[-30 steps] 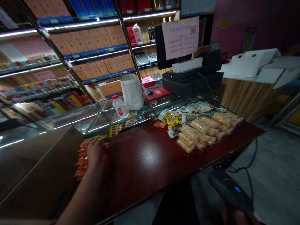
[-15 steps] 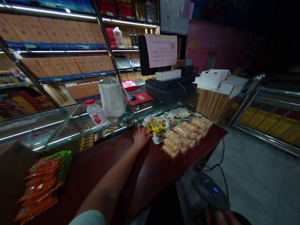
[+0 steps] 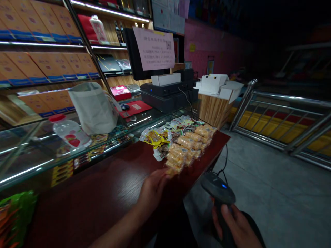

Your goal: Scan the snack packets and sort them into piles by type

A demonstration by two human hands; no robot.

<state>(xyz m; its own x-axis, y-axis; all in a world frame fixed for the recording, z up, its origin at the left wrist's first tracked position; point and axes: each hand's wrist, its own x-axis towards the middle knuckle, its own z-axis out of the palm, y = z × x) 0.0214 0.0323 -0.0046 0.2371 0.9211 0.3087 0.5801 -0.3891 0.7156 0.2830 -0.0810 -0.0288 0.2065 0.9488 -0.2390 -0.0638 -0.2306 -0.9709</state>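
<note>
My left hand (image 3: 152, 186) reaches across the dark red counter, its fingertips closed on the near end of a clear-wrapped yellowish snack packet (image 3: 172, 171). That packet lies at the front of a row of similar packets (image 3: 190, 146). Behind them are yellow-and-clear snack packets (image 3: 157, 138) and green-and-white ones (image 3: 182, 122). In my right hand (image 3: 236, 220) is a dark barcode scanner (image 3: 218, 187) with a blue light lit, held by its handle beyond the counter's front edge. The underside of the left fingers is hidden.
Behind the counter (image 3: 85, 199) runs a glass display case with a red-capped bottle (image 3: 68, 132) and a pale bag (image 3: 93, 108). A monitor (image 3: 133, 55) with a paper notice stands at the back. Green and orange packets (image 3: 18, 213) lie at left; a metal railing (image 3: 284, 124) is right.
My left hand has moved from beside the yellow packets toward the near end of the wrapped snack row. More of my right hand and the scanner shows. The view has turned right.
</note>
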